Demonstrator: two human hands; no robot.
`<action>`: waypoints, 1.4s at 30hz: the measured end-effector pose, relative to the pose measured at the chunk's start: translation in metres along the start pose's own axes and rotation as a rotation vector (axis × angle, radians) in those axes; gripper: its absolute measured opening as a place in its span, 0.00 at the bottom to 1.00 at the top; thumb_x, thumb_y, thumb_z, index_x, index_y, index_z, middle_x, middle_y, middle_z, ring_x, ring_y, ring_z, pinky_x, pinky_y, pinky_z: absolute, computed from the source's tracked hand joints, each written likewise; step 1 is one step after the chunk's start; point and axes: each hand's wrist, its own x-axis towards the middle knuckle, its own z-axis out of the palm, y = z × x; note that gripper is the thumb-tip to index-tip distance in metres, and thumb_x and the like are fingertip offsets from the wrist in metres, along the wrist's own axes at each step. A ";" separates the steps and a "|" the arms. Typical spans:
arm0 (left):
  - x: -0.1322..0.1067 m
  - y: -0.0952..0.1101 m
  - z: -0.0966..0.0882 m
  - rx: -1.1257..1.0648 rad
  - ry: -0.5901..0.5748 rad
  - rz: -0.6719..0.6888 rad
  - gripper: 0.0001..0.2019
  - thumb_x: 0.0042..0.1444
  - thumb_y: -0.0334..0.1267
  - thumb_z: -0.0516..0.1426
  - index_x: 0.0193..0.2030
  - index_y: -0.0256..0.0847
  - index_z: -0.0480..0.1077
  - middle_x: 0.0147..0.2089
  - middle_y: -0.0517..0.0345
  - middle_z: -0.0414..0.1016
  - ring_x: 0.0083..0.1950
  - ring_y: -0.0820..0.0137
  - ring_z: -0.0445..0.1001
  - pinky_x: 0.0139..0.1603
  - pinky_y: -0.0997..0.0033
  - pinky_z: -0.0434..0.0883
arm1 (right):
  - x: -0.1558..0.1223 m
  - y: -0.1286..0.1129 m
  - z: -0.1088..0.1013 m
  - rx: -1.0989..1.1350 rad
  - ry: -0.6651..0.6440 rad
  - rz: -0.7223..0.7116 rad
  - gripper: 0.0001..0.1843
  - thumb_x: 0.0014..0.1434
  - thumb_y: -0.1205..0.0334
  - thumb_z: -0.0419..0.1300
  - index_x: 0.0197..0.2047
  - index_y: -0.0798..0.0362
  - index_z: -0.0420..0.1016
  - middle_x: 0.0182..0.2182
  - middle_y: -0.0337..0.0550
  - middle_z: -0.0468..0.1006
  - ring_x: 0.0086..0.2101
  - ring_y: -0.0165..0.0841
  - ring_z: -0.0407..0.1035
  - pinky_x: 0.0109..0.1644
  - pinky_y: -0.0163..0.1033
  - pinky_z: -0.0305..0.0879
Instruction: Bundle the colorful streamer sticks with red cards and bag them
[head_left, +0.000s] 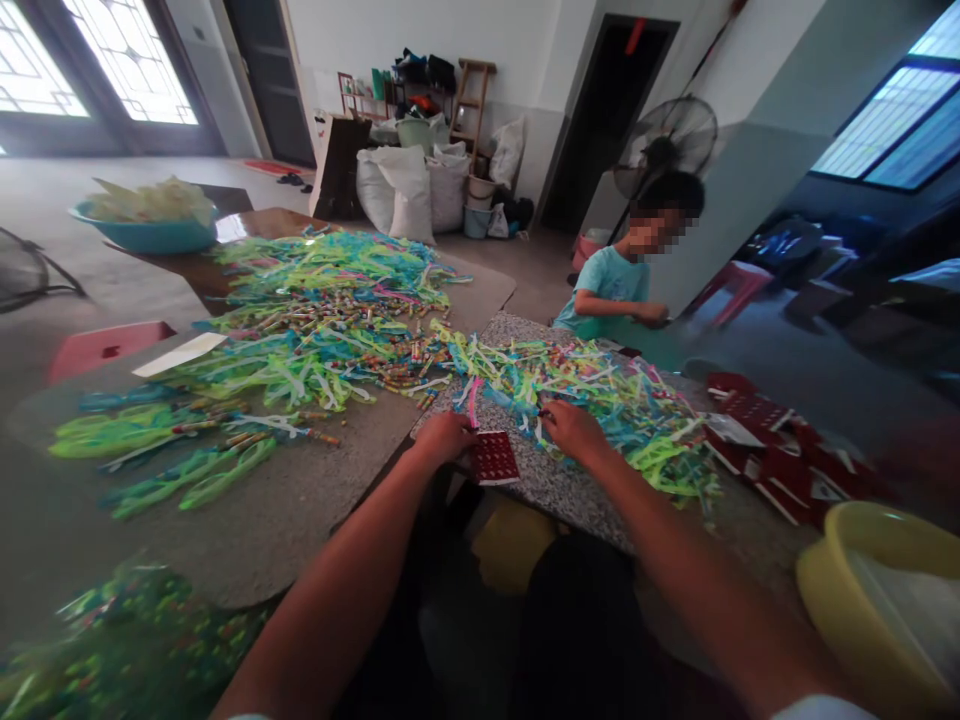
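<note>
My left hand (444, 440) is closed at the near edge of the granite tabletop, its fingertips gripping the upper left corner of a dark red card (495, 458) with rows of small pale marks. A pink strip (473, 398) stands up beside those fingertips. To the right, my right hand (576, 432) reaches to the edge of a heap of green, blue and white plastic strips (540, 375). Its thumb and fingers are pinched together around a small dark thing, too small to name.
A larger heap of strips and small striped sticks (322, 310) covers the left table. More red cards (780, 440) lie at the right, near a yellow basin (862, 560). A person (615, 285) sits across the table. A blue basin (150, 235) stands far left.
</note>
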 end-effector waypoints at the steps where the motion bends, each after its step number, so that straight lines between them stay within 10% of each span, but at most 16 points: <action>1: 0.000 0.001 0.000 -0.011 0.001 0.009 0.15 0.58 0.48 0.61 0.49 0.52 0.82 0.46 0.55 0.85 0.47 0.60 0.81 0.40 0.71 0.71 | -0.004 -0.005 0.001 0.119 0.048 0.032 0.11 0.66 0.58 0.57 0.45 0.53 0.78 0.43 0.47 0.82 0.42 0.37 0.76 0.45 0.36 0.66; 7: 0.000 0.004 0.003 -0.034 0.042 0.031 0.15 0.59 0.49 0.61 0.50 0.52 0.82 0.48 0.55 0.85 0.50 0.60 0.81 0.46 0.70 0.72 | -0.026 -0.060 0.019 0.796 0.038 0.184 0.21 0.65 0.43 0.53 0.33 0.52 0.74 0.20 0.38 0.75 0.22 0.32 0.69 0.29 0.34 0.65; 16: 0.005 -0.002 0.005 -0.043 0.017 0.145 0.15 0.60 0.47 0.61 0.51 0.50 0.82 0.47 0.56 0.85 0.48 0.63 0.81 0.46 0.72 0.72 | -0.024 -0.087 0.042 0.979 -0.062 0.351 0.20 0.59 0.42 0.57 0.33 0.52 0.74 0.20 0.38 0.76 0.20 0.32 0.70 0.23 0.34 0.67; 42: 0.010 -0.008 0.009 -0.060 -0.003 0.283 0.14 0.61 0.39 0.59 0.51 0.50 0.82 0.47 0.56 0.85 0.47 0.64 0.81 0.49 0.73 0.72 | -0.028 -0.097 0.045 0.273 0.044 0.088 0.18 0.68 0.48 0.56 0.47 0.53 0.79 0.39 0.50 0.83 0.42 0.41 0.77 0.43 0.37 0.66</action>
